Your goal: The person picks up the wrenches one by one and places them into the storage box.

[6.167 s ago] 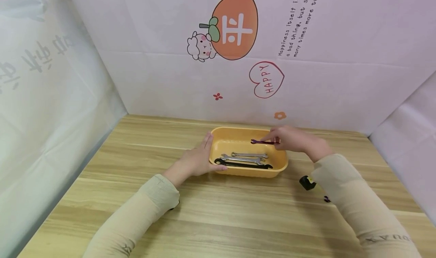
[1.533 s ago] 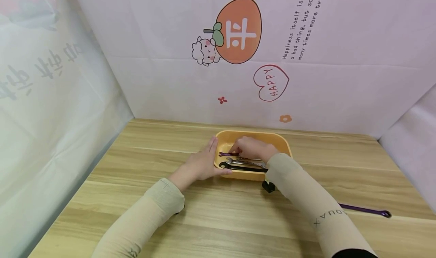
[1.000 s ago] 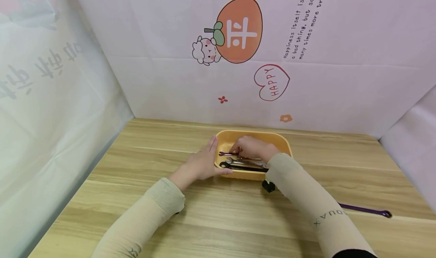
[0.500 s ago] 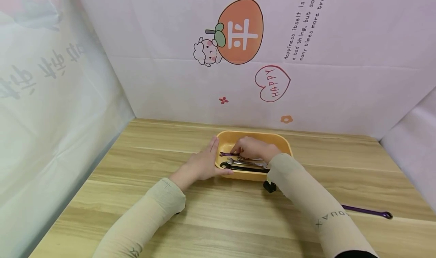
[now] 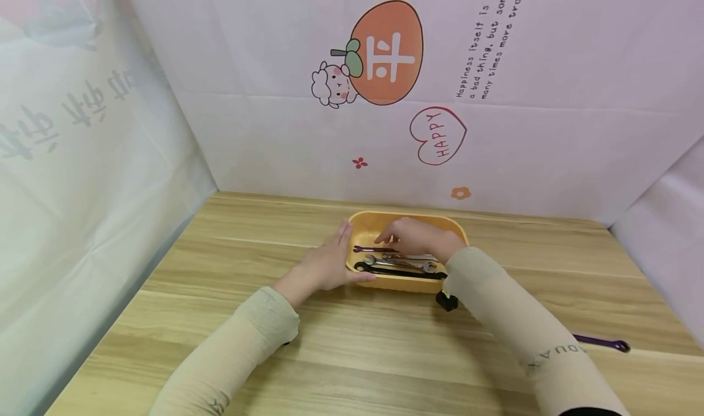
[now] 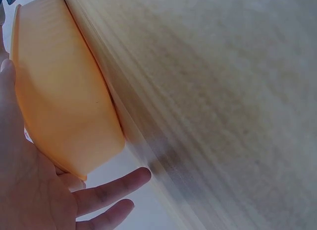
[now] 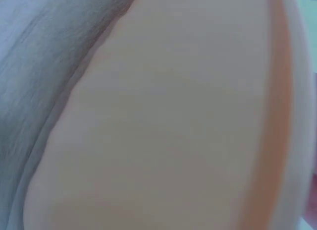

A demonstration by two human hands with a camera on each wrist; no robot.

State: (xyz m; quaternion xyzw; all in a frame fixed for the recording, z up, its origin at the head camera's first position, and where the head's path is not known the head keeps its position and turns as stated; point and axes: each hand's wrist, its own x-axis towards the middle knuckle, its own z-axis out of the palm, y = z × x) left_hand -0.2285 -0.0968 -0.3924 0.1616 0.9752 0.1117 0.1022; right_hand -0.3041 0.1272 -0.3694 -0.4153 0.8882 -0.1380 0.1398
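My left hand (image 5: 321, 266) steadies the left end of a yellow plastic tray (image 5: 404, 283), its thumb along the front rim. In the left wrist view that hand's fingers (image 6: 111, 190) reach out straight past the tray's corner. Inside the tray, a small purple wrench (image 5: 367, 250) lies behind silver wrenches (image 5: 426, 267) and a black wrench (image 5: 361, 266). My right hand (image 5: 416, 236) hovers over the purple wrench with fingers loosely bent, partly covering its right end. The right wrist view is filled by a blurred, close pale surface with an orange band.
A longer purple wrench (image 5: 607, 343) rests on the wooden table at right, partly behind the sleeve. A black block-shaped object with a yellow patch (image 5: 447, 301) sits in front of the tray's right corner. A white printed cloth (image 5: 275, 141) stands behind the table.
Earlier my right hand carried the purple wrench over the tray, then lowered it inside. Just now its fingers have lifted off the wrench and shifted slightly right. My left hand stays at the tray.
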